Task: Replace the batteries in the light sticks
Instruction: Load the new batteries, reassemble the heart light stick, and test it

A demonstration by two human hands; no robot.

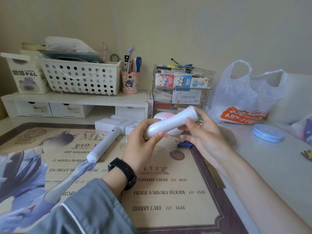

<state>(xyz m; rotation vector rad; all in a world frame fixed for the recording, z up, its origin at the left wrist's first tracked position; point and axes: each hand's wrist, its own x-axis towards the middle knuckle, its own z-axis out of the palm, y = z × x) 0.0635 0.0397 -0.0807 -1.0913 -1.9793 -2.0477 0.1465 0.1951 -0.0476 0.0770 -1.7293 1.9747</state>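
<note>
menu mat (168,200): covers the near part of the tabletop (261,166), so I'll place everything off that.
left hand (141,139): above the middle of the mat, watch (124,173) on the wrist. Grip is wrapped around the lower end of the held light stick (170,124), thumb on top. Looks like the anchor hand, just keeping it steady.
held light stick: up in the air over the mat's far half, tilted with its far end higher and toward the right. My guess is it's angled that way so the end faces the other hand.
right hand (206,132): over the mat's far-right corner. Thumb is pressed on the stick near its raised end and the fingers curl behind it, so that grip is closed on it too. Bit blurry, so I can't tell if a cap is on or off.
batteries (184,144): small dark blue bunch lying on the mat's right edge, right under the working hand. Handy spot, probably on purpose.
second light stick (104,142): lying flat on the mat's far-left part, untouched, so I'd say it's waiting its turn.
blue tin (268,133): off the mat to the right, lid on.
plastic bag (244,92): beyond the mat's far-right corner, against the wall.
</note>
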